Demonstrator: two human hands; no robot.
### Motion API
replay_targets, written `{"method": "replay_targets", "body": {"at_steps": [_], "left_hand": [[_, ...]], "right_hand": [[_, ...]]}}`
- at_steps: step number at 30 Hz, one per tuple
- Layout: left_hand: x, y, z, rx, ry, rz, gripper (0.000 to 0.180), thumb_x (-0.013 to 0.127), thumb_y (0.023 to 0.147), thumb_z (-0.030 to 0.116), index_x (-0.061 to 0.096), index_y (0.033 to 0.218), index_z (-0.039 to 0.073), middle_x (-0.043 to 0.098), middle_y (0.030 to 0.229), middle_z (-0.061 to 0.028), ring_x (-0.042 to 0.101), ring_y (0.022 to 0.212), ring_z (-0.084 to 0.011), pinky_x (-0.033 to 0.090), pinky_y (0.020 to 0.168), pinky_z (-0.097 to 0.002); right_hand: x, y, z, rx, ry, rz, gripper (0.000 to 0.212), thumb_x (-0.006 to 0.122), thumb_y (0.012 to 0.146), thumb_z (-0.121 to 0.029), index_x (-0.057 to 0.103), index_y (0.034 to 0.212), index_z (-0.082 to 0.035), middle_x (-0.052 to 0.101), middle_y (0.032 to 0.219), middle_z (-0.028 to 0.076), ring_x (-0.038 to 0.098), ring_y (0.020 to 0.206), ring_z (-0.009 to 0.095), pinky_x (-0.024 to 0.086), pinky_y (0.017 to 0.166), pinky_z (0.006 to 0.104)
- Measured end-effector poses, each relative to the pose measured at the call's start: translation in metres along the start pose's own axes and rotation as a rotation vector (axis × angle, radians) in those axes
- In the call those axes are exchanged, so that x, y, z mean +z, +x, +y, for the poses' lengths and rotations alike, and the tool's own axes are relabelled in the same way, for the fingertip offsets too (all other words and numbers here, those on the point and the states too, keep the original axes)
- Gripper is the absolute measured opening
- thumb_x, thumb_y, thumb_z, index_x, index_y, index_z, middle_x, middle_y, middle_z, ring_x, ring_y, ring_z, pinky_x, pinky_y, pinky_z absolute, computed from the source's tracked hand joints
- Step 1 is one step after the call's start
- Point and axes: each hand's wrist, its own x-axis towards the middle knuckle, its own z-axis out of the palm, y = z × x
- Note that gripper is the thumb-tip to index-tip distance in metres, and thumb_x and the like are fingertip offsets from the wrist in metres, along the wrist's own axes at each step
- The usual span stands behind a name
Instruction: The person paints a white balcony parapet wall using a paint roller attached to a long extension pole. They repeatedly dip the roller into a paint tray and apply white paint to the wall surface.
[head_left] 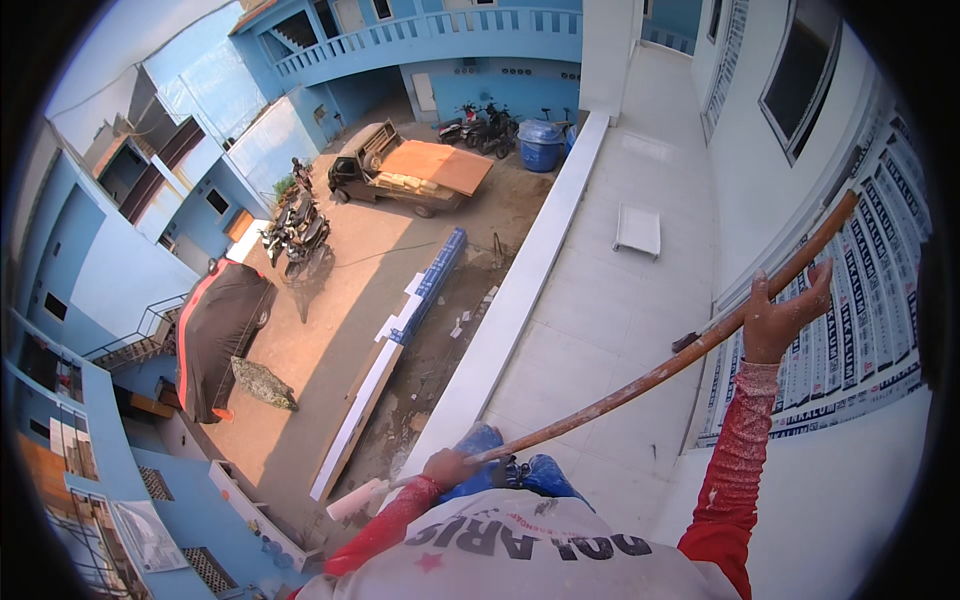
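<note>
A long wooden pole [620, 398], splashed with white, runs diagonally across my front, from the lower left up to the window side at right. My left hand [448, 468] is closed round its lower part, close to my blue-clad legs. Just beyond that hand, a pale pinkish paint roller [357, 499] shows at the lower end, over the ledge side. My right hand [785, 318] supports the upper part loosely, its thumb across the pole and its fingers spread. Red sleeves flecked with white cover both arms.
A white parapet [520, 330] borders the tiled balcony floor [590, 320] at left. Ahead lies a white rectangular tray-like thing [638, 230]. Film-covered panels [850, 300] stand close at right. Far below are a truck [400, 175], motorbikes [296, 232] and a covered car [215, 335].
</note>
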Motion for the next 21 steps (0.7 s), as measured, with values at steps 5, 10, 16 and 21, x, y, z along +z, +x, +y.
{"method": "replay_targets", "body": {"at_steps": [5,10,16,21], "left_hand": [[-0.034,0.063,0.0,0.03,0.08,-0.032,0.038,0.059,0.086,0.047,0.074,0.089,0.013,0.071,0.084,-0.0187,0.069,0.08,-0.0387,0.054,0.076,-0.049],[-0.1,0.167,-0.005,0.066,0.161,-0.072,0.039,0.058,0.087,0.047,0.074,0.086,0.012,0.072,0.085,-0.0175,0.069,0.081,-0.0378,0.055,0.076,-0.0481],[-0.195,0.308,0.024,0.216,0.341,-0.107,0.04,0.059,0.087,0.049,0.074,0.085,0.012,0.071,0.081,-0.016,0.07,0.078,-0.037,0.056,0.073,-0.0486],[-0.263,0.403,0.078,0.371,0.487,-0.104,0.037,0.063,0.084,0.046,0.075,0.081,0.011,0.071,0.078,-0.0163,0.07,0.074,-0.0378,0.057,0.069,-0.0481]], "right_hand": [[0.02,0.003,0.041,-0.441,-0.35,-0.277,0.018,0.064,0.086,-0.014,0.07,0.101,-0.007,0.062,0.103,0.005,0.053,0.118,0.025,0.031,0.11,0.0508],[0.059,0.033,0.041,-0.488,-0.332,-0.697,0.014,0.067,0.085,-0.018,0.071,0.086,-0.005,0.065,0.09,0.01,0.06,0.099,0.028,0.034,0.108,0.0505],[0.125,0.043,0.032,-0.196,-0.504,-1.848,0.055,0.058,0.089,-0.059,0.072,0.089,-0.006,0.072,0.083,0.009,0.069,0.074,0.03,0.054,0.082,0.0444],[0.188,-0.032,0.025,0.019,-0.205,-2.248,0.067,0.059,0.088,-0.063,0.055,0.131,-0.012,0.072,0.099,0.015,0.069,0.096,0.033,0.054,0.087,0.0435]]}}
